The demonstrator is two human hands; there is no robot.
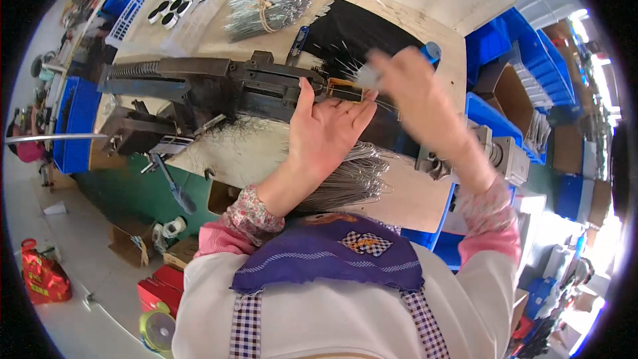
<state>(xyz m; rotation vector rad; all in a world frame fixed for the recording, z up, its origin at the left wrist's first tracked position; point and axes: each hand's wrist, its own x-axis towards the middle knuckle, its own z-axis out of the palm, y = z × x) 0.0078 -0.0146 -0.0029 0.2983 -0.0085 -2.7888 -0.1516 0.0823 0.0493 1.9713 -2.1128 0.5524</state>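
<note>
My left hand [322, 133] reaches to the right end of a dark metal bench machine [266, 86], palm turned up and thumb apart. Its stretched fingertips lie against a small amber-edged block [345, 91] there; whether they press on it I cannot tell. My right hand [415, 90] is smeared by motion just right of the block. A blurred whitish thing [365, 77] shows at its fingers, too unclear to name, with thin wires [349, 60] fanning out beside it. Below my left hand lies a bundle of bent metal wires [352, 176] at the table's near edge.
A tied wire bundle [266, 10] and a clear tray [176, 16] of black-and-white round parts stand at the back. A blue-handled tool [298, 43] lies by a black mat [372, 23]. Blue bins [492, 40] and a grey metal device [508, 159] stand on the right.
</note>
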